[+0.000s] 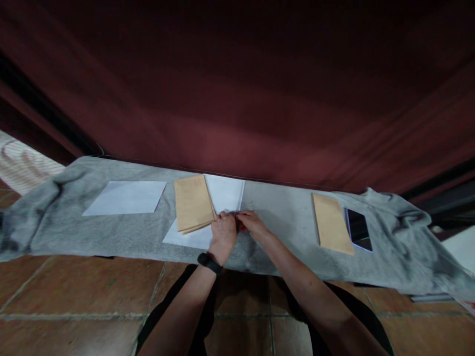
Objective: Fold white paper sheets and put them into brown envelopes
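Note:
White paper lies on the grey cloth in front of me, its right edge folded or layered. My left hand, with a black band on the wrist, is closed at the paper's near right edge, its fingers curled over it. Against it my right hand pinches the same edge, fingertips together. Both sets of fingertips partly hide the paper there. A small stack of brown paper envelopes with red print rests on the paper, touching my left hand's fingers.
Another white sheet lies to the left on the grey cloth. On the right are more brown envelopes beside a phone. A dark red upright surface borders the cloth's far side. Tiled floor shows below.

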A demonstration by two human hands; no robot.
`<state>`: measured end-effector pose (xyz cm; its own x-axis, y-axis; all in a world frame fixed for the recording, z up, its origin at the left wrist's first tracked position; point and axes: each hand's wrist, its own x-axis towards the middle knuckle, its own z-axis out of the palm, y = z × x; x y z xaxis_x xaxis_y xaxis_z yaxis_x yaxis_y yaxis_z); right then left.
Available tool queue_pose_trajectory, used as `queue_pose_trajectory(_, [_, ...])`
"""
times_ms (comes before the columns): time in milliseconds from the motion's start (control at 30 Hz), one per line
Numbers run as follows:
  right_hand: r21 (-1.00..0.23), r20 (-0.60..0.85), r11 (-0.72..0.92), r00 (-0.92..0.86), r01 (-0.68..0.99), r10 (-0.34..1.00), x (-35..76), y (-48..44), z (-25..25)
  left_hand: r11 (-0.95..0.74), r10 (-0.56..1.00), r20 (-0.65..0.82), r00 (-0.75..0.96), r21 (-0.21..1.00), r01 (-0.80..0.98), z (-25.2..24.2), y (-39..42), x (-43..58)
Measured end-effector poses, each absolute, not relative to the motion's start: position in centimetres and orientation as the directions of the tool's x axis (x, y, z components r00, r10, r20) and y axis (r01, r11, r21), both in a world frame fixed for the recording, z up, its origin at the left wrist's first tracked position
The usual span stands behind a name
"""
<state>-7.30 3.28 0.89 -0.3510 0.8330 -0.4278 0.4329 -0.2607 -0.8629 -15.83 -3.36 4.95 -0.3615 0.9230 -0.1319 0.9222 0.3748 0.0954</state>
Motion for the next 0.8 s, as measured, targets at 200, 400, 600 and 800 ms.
queue_pose_trajectory(200, [-0.773,-0.351,-0.078,-0.321,0.630,0.880,-8.3,3.7,1.0,0.385,0.917,-0.170,-0.362,0.129,0.914,5.2,-3.4,-17.3])
queue_pose_trajectory(400, [-0.600,-0.243,0.109,-0.311,0.792,0.919,-9.8,3.2,2.5,0.440,0.885,-0.226,-0.407,0.121,0.890,6.4,-3.5,-18.1])
queue_pose_trajectory(600, [-0.426,-0.181,0.221,-0.322,0.877,0.929,-8.9,2.2,3.9,0.468,0.875,-0.206,-0.438,0.130,0.874,7.5,-3.6,-19.3])
queue_pose_trajectory(800, [-0.303,-0.120,0.315,-0.363,0.900,0.924,-7.9,1.2,4.9,0.476,0.870,-0.210,-0.446,0.122,0.871,6.8,-3.6,-19.0])
